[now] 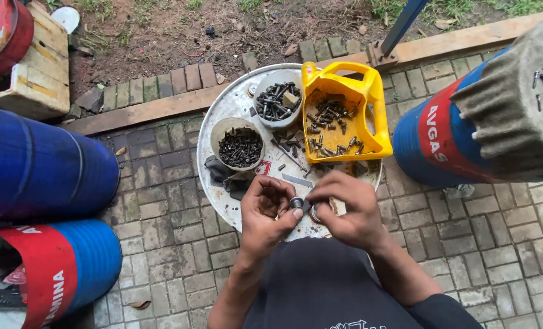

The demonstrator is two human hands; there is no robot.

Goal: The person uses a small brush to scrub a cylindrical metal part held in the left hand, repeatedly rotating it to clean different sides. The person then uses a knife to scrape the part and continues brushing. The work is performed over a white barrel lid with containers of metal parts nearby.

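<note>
Head view: yellow cut jug [374, 116] at 1 o'clock holds rusty bolts; two round tubs [223, 131] hold dark screws. Left hand [264, 213] pinches a small ring part [296, 202]; right hand [352, 213] pinches a washer [315, 213] beside it.

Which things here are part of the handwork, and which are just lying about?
In hand: left hand pinching small dark metal ring; right hand holding round silver washer.
Lying about: cut-open yellow plastic jug, blue steel drums, wooden crate.

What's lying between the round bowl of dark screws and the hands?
In the head view, a dark crumpled rag lies on the round metal tray between them.
</note>
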